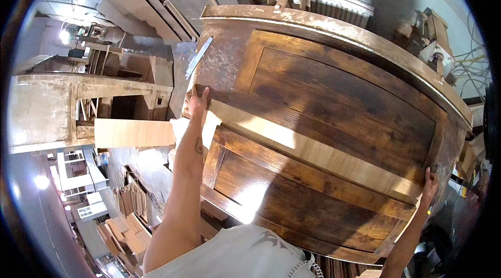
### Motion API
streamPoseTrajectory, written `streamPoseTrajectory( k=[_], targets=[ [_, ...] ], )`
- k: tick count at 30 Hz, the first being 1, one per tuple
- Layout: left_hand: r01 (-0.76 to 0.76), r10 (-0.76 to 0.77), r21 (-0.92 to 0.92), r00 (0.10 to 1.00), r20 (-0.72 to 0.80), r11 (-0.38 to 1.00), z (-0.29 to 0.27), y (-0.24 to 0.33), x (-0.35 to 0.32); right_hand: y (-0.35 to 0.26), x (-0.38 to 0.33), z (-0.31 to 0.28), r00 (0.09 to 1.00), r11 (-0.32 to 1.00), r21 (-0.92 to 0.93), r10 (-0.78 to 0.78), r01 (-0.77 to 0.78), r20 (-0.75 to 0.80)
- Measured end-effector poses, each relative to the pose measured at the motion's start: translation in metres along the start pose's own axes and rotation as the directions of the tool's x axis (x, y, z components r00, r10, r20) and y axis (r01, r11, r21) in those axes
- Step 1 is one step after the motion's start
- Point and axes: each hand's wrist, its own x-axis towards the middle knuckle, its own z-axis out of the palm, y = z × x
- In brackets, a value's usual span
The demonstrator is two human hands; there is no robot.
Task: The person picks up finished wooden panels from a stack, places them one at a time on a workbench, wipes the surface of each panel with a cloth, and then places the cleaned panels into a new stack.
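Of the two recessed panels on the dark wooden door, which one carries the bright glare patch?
The lower panel, nearest the person's chest; glare sits at its lower left. The upper panel shows only dull dark stain.

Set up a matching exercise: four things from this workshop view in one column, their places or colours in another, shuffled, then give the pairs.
1. left hand
2. right hand
3. pale strip
4. cut wood pieces

A. piled low on the floor at left
B. on the dark wooden panel's right edge
C. on the panel's left edge
D. runs across the panel's middle

Pairs: 1-C, 2-B, 3-D, 4-A

Door panel [323,137] between both hands; plank [133,133] left of it.
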Motion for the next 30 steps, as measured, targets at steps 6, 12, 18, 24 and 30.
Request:
streamPoseTrajectory(
  k=[6,12,18,24,30],
  targets=[
    [-0.513,0.522,0.1,0.837,-0.163,0.853,0.019,0.061,-0.068,-0.014,-0.014,0.0,0.991,0.973,0.202,-0.1,0.116,-0.088],
    [-0.404,0.408,0.067,0.911,-0.067,0.912,0.024,0.106,-0.123,-0.006,-0.007,0.007,0.997,0.999,-0.046,-0.023,0.02,-0.078],
    [-0.404,0.407,0.07,0.912,-0.045,0.912,0.035,0.111,-0.128,-0.025,-0.022,0.007,0.991,0.994,-0.104,0.005,-0.019,-0.136],
    [-0.461,0.458,-0.027,0.885,-0.08,0.887,0.023,0.117,-0.138,-0.032,-0.028,0.014,0.989,0.994,-0.105,-0.001,-0.014,-0.148],
    [-0.663,0.652,-0.001,0.737,-0.181,0.749,-0.005,0.132,-0.137,-0.029,-0.033,-0.001,0.996,0.994,-0.104,0.021,-0.03,-0.084]
  ],
)
